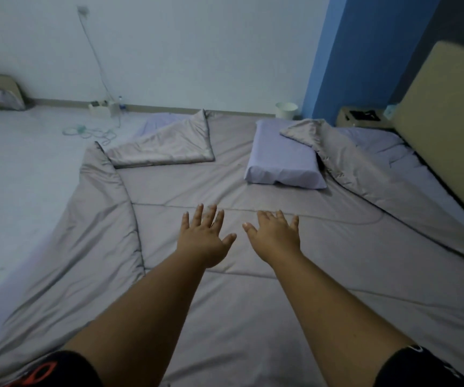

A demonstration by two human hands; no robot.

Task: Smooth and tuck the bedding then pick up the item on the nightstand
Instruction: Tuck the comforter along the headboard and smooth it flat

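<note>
A grey quilt (225, 303) covers most of the bed, its far left corner (169, 146) folded back and its left edge rolled into a ridge. My left hand (204, 241) and my right hand (277, 237) lie flat on the quilt side by side, fingers spread and straight, holding nothing. A lilac pillow (281, 163) lies beyond them, with a loose quilt corner draped over its right end. A lilac sheet (379, 143) shows near the headboard. The nightstand (362, 117) stands at the far right with a dark item (363, 114) on top, too small to identify.
A beige headboard (443, 141) runs along the right side. A white bin (286, 109) stands by the blue wall. On the floor at the far left lie a coiled cable (91, 132), a power strip and a small box (99, 107). A bag sits in the left corner.
</note>
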